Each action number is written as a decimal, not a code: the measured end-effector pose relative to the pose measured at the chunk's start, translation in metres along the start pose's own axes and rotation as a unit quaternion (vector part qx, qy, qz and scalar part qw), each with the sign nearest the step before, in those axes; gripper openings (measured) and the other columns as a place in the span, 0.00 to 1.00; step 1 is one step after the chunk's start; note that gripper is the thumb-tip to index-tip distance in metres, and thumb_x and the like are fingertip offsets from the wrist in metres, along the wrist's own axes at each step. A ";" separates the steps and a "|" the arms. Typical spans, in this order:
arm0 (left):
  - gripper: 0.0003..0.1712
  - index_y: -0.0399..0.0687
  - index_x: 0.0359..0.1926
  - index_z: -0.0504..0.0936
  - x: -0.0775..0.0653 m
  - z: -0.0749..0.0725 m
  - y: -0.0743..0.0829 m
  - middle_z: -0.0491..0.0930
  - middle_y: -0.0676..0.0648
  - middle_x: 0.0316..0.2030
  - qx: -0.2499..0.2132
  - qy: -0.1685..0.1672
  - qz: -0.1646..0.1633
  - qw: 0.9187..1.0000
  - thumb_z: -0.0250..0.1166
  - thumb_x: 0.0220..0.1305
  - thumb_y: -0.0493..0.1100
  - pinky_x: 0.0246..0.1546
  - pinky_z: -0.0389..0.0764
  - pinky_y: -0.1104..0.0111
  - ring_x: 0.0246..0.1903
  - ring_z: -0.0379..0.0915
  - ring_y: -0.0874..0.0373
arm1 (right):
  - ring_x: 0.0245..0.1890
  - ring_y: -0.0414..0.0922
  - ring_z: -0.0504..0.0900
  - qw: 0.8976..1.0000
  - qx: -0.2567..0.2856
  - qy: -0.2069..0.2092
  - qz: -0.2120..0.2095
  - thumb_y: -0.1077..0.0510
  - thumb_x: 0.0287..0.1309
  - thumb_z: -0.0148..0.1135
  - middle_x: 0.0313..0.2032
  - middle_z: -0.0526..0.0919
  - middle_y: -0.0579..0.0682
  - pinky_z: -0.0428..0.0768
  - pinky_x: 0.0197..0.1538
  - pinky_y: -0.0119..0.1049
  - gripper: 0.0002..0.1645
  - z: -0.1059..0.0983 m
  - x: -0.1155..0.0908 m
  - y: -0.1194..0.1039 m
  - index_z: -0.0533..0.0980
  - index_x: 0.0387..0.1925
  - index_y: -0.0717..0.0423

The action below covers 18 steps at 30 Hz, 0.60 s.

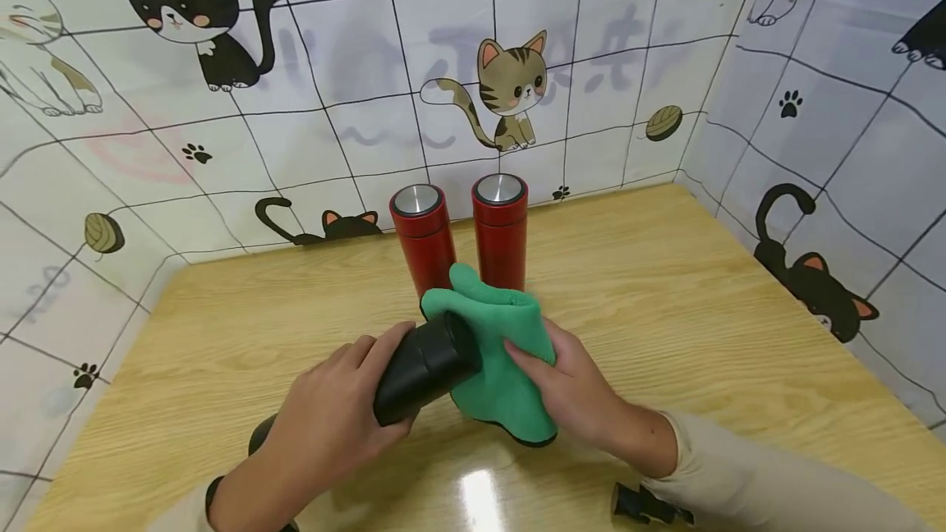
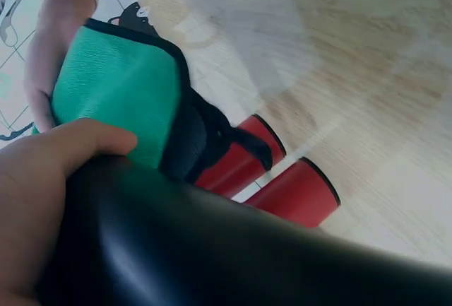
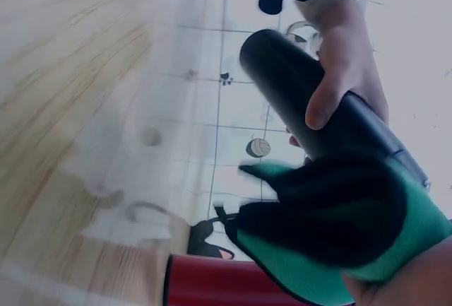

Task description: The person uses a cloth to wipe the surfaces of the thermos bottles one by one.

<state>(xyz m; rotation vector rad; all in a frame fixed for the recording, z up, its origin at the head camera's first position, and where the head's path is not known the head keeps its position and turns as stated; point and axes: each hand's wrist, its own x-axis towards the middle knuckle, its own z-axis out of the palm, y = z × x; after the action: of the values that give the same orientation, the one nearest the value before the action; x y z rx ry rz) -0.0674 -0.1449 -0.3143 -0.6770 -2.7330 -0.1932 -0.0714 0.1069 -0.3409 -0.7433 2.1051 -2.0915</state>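
Note:
My left hand (image 1: 332, 401) grips a black thermos bottle (image 1: 429, 368), held tilted above the table with its capped end toward the right. The thumb lies along its side in the left wrist view. My right hand (image 1: 580, 388) holds a green cloth (image 1: 506, 351) with black edging, thumb on its front face. The folded cloth is right at the bottle's capped end in the head view; its dark underside (image 3: 332, 210) shows in the right wrist view. Just behind, two red thermos bottles (image 1: 423, 245) (image 1: 501, 236) with silver-topped lids stand upright, their lower parts hidden by the cloth.
The wood-grain table (image 1: 702, 286) carries the red bottles near its back edge. White sheeting with cat drawings (image 1: 332, 130) rises behind it and along both sides. A small black object (image 1: 636, 504) shows beneath the right sleeve.

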 end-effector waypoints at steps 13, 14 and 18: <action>0.49 0.64 0.62 0.63 -0.003 0.004 -0.004 0.76 0.55 0.34 -0.012 -0.018 -0.066 0.998 0.71 0.34 0.59 0.18 0.72 0.68 0.27 0.72 0.61 | 0.65 0.51 0.65 0.928 -0.251 -0.019 -0.276 0.76 0.48 0.47 0.64 0.65 0.57 0.65 0.65 0.34 0.36 0.009 0.002 0.003 0.60 0.64 0.65; 0.49 0.64 0.62 0.63 -0.004 0.005 -0.004 0.76 0.55 0.34 -0.016 -0.017 -0.063 0.998 0.71 0.34 0.59 0.18 0.72 0.68 0.27 0.73 0.61 | 0.65 0.50 0.65 0.933 -0.247 -0.020 -0.263 0.77 0.47 0.46 0.64 0.65 0.56 0.65 0.65 0.33 0.38 0.009 0.002 0.003 0.60 0.64 0.64; 0.48 0.65 0.62 0.63 -0.006 0.007 -0.007 0.78 0.56 0.36 -0.039 -0.005 -0.051 0.998 0.71 0.34 0.60 0.20 0.73 0.68 0.28 0.74 0.62 | 0.62 0.44 0.69 0.954 -0.216 -0.024 -0.205 0.78 0.48 0.44 0.63 0.67 0.51 0.69 0.61 0.31 0.40 0.007 0.002 0.003 0.59 0.66 0.59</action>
<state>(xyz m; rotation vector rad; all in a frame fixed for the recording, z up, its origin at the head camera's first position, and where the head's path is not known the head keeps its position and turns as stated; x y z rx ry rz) -0.0676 -0.1527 -0.3237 -0.5590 -2.7834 -0.3221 -0.0713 0.0993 -0.3436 -1.3720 2.5952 -1.7463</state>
